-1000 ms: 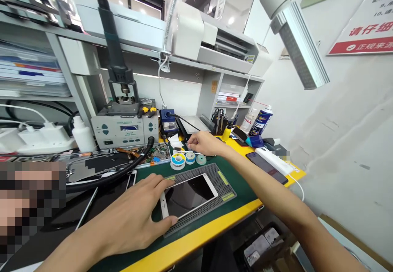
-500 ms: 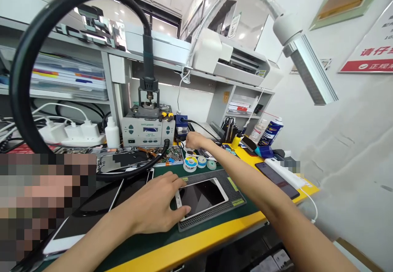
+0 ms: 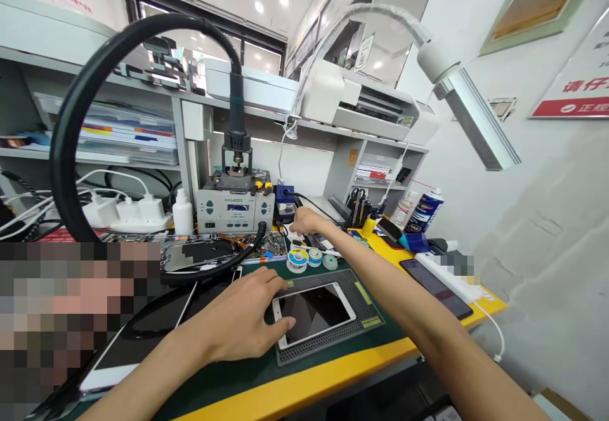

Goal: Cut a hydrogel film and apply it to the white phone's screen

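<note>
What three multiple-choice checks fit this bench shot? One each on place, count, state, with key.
1. Where does the left hand rest?
A. On the phone lying on the perforated mat
B. On the rework station
C. On the spray can

2. How many small rolls lie just below the right hand?
A. One
B. Two
C. Three

3. What state is the phone's screen in?
A. Lit white
B. Dark
C. Hidden under the right hand

Answers:
1. A: the left hand's fingers reach onto the phone's edge.
2. C: three rolls sit side by side on the green bench surface.
3. B: the glass shows dark, with no lit display.
</note>
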Available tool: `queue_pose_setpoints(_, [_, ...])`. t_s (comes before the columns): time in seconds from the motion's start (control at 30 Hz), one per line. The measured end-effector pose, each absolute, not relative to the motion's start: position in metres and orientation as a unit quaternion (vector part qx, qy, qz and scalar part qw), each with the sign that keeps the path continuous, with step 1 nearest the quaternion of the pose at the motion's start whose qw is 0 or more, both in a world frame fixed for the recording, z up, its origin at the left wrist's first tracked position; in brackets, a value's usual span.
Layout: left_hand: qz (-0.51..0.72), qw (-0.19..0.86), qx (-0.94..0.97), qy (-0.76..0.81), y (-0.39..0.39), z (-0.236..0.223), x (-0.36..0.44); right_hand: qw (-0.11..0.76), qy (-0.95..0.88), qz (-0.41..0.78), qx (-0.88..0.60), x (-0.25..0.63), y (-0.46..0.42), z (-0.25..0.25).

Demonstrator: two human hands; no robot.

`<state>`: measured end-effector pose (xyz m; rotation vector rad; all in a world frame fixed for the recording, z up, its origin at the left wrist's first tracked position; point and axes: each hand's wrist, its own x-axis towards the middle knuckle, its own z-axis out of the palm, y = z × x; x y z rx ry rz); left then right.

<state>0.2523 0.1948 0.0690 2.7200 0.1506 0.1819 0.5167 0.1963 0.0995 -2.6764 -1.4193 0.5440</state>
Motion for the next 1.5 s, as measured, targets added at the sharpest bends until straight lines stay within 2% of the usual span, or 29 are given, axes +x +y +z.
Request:
queue_pose_setpoints(0.17, [0.071, 0.189, 0.978, 0.048, 0.195, 0.067, 0.252, 0.063, -0.423, 0.235, -0.873, 0.504, 0.208, 0.094])
queue_pose_setpoints(0.3, [0.105, 0.183, 0.977, 0.039, 0.197, 0.062, 0.253, 0.103, -0.420, 0.234, -0.871, 0.501, 0.206, 0.106])
queue_pose_setpoints(0.43, [0.168, 0.172, 0.968, 0.075, 0.202, 0.059, 0.256, 0.175, -0.444, 0.222, -0.850, 0.500, 0.185, 0.130])
queue_pose_setpoints(0.5, [0.210, 0.205, 0.948, 0.119, 0.206, 0.059, 0.258, 0.223, -0.467, 0.235, -0.823, 0.497, 0.165, 0.142])
queue_pose_setpoints(0.6, [0.268, 0.334, 0.885, 0.185, 0.210, 0.062, 0.260, 0.297, -0.504, 0.301, -0.753, 0.486, 0.130, 0.152])
queue_pose_setpoints(0.67, [0.269, 0.473, 0.816, 0.194, 0.211, 0.065, 0.260, 0.321, -0.516, 0.369, -0.704, 0.478, 0.112, 0.152])
queue_pose_setpoints(0.77, [0.204, 0.700, 0.669, 0.143, 0.210, 0.068, 0.261, 0.328, -0.515, 0.459, -0.645, 0.469, 0.100, 0.143])
queue_pose_setpoints(0.87, [0.123, 0.796, 0.585, 0.090, 0.207, 0.068, 0.264, 0.331, -0.505, 0.514, -0.609, 0.468, 0.100, 0.128])
queue_pose_setpoints(0.93, [0.094, 0.791, 0.597, 0.095, 0.205, 0.066, 0.266, 0.340, -0.497, 0.535, -0.592, 0.471, 0.101, 0.118])
queue_pose_setpoints(1.27, [0.111, 0.714, 0.672, 0.161, 0.208, 0.060, 0.267, 0.414, -0.443, 0.582, -0.541, 0.472, 0.085, 0.084])
queue_pose_setpoints(1.5, [0.093, 0.666, 0.716, 0.187, 0.209, 0.059, 0.267, 0.399, -0.445, 0.530, -0.601, 0.465, 0.076, 0.078])
